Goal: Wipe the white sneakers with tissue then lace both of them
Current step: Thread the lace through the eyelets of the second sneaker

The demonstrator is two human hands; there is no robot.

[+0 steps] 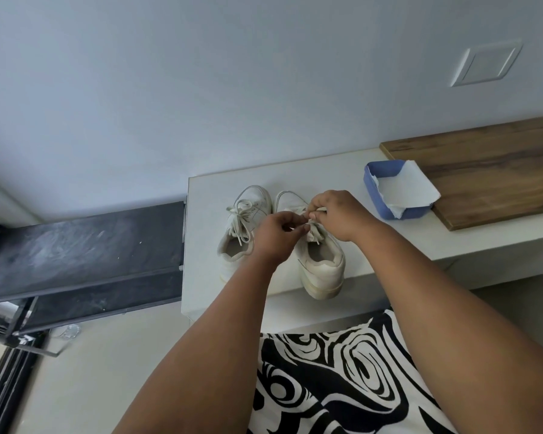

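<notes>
Two white sneakers are sitting side by side on a white counter [326, 170], toes pointing toward the wall and heels toward the person. The left sneaker [243, 230] is lying just beside the left hand [276, 234], with its laces [240, 219] threaded and their ends hanging loose over the tongue; no hand is touching it. The right sneaker [322, 264] is sitting directly under both hands, its heel overhanging the counter's near edge slightly. The left hand is pinching the lace of the right sneaker [314, 231] with curled fingertips, reaching across from the left. The right hand [337, 214] is hovering over the front half of that same sneaker, its fingers curled and gripping the lace close to the left hand's fingertips, so the two hands are nearly touching above the eyelets.

Well to the right of the hands, a blue tray [373, 180] holding a sheet of white tissue [405, 189] is resting partly on a wooden board [489, 170]. A dark shelf [82, 245] is standing to the left of the counter. A black-and-white patterned cloth [342, 380] is showing between the forearms.
</notes>
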